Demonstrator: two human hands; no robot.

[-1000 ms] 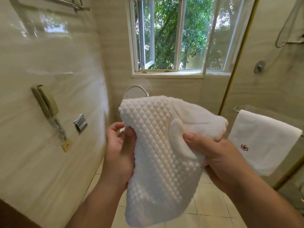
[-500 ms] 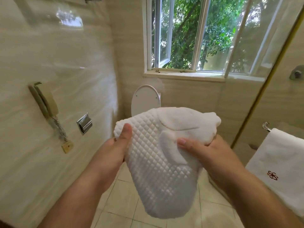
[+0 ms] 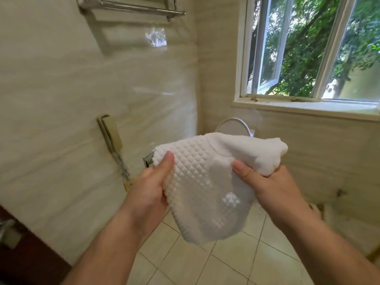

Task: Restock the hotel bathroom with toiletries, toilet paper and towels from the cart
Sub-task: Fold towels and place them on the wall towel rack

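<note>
Before the toilet [image 3: 233, 126] and under the wall rack [image 3: 131, 8], left hand [image 3: 151, 190] and right hand [image 3: 271, 186] both grip a bunched white towel [image 3: 205, 182], thumbs pressed on top

A beige wall phone [image 3: 110, 132] is mounted on the left wall, and a raised toilet lid [image 3: 233, 126] is seen beneath an opened window [image 3: 267, 48].

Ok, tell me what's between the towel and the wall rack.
Nothing visible. The left hand and right hand grip the towel in open air; the rack is mounted higher up, to the left. The phone hangs lower, off that line.
</note>
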